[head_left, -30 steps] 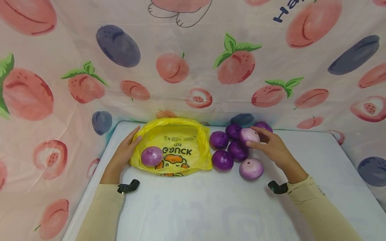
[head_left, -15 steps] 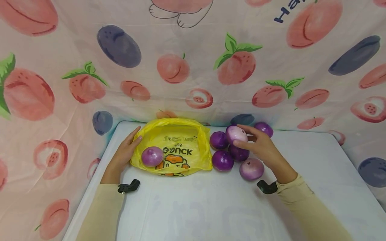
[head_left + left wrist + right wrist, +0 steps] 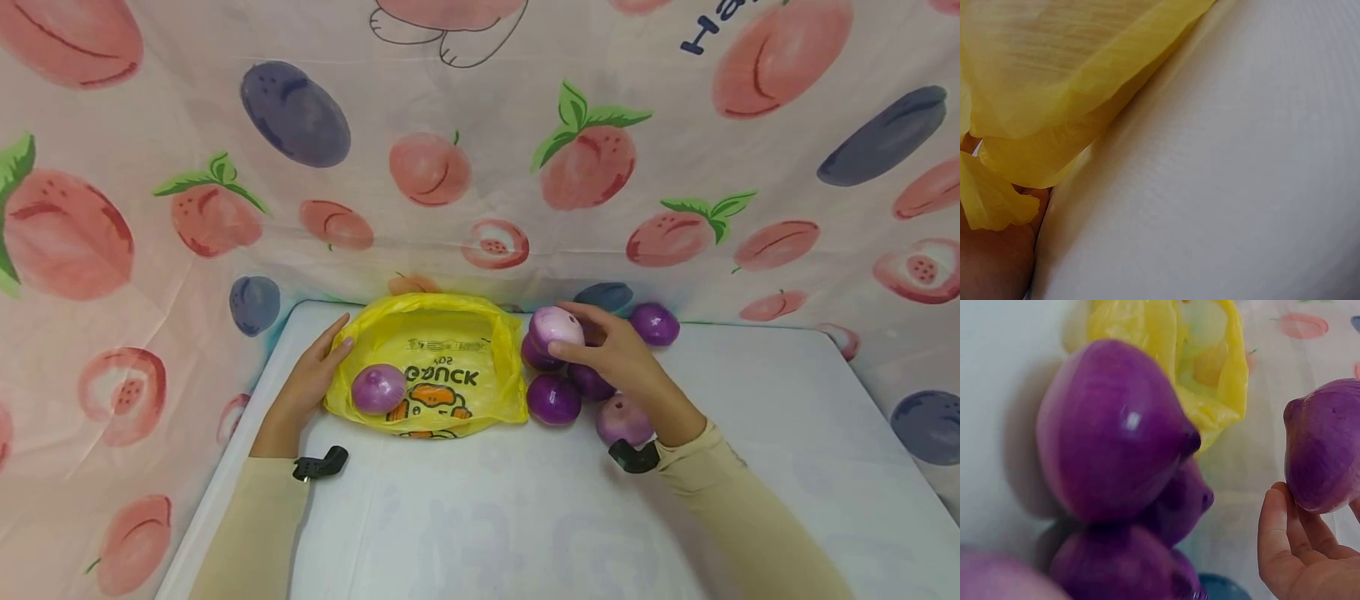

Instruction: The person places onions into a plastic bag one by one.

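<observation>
My right hand (image 3: 630, 354) grips a pale-purple onion (image 3: 555, 327) by its sides, raised above the other onions. In the right wrist view, fingers (image 3: 1275, 534) curl under this onion (image 3: 1325, 450). At the left, my left hand (image 3: 306, 375) holds the side of a yellow plastic bag (image 3: 517, 383), thumb at the rim. The bag lies with its mouth spread, and one light-purple onion (image 3: 378, 389) rests in it. Yellow plastic (image 3: 1054, 94) covers part of the left hand (image 3: 997, 262) in the left wrist view.
Right of the bag sit several red onions, among them a dark one (image 3: 553, 400) close to the bag and a paler one (image 3: 622, 419) partly behind the right wrist. Another onion (image 3: 655, 324) lies apart at the back edge. A fruit-print cloth (image 3: 495, 167) hangs behind the white table (image 3: 450, 517).
My right hand has carried the pale onion left, from over the back of the cluster toward the bag. My left hand and the bag have stayed put.
</observation>
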Demonstrator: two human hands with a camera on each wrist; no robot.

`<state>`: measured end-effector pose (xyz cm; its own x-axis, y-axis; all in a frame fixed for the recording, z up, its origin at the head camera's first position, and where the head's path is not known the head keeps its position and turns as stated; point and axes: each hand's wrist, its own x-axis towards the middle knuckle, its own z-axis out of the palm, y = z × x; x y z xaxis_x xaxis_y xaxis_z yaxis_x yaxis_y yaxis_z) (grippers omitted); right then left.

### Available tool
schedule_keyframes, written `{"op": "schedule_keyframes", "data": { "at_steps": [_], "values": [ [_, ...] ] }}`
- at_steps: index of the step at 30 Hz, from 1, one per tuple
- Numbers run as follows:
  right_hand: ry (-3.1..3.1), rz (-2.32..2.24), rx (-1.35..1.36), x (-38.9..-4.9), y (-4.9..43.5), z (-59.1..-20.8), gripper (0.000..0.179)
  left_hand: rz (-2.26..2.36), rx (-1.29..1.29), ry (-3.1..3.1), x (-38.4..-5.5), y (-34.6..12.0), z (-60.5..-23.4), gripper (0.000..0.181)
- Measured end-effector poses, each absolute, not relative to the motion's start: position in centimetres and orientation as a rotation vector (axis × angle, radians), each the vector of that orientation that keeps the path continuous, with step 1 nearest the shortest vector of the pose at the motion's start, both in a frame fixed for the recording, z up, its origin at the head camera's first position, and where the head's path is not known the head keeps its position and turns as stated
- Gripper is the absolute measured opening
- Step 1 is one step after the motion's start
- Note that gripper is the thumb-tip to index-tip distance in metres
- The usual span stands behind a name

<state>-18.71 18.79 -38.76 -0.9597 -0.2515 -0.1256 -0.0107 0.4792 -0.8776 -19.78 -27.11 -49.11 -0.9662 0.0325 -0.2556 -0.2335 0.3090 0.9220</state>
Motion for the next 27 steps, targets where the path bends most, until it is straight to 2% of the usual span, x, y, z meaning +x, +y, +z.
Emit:
{"op": "schedule_keyframes", "data": {
  "at_steps": [5,14,27],
  "values": [
    [2.448,-1.492,-0.19,-18.9,17.1,-38.4,0.078,1.712,-0.18,2.359,-19.7,-27.0,-48.8,0.065],
    [2.426,-1.539,-0.274,-19.5,14.3,-38.0,0.073,1.722,-0.2,2.332,-19.1,-26.6,-47.6,0.064],
    [2.381,-1.594,-0.349,-20.0,11.0,-37.9,0.07,1.731,-0.176,2.345,-19.9,-27.2,-49.2,0.065]
  ]
}}
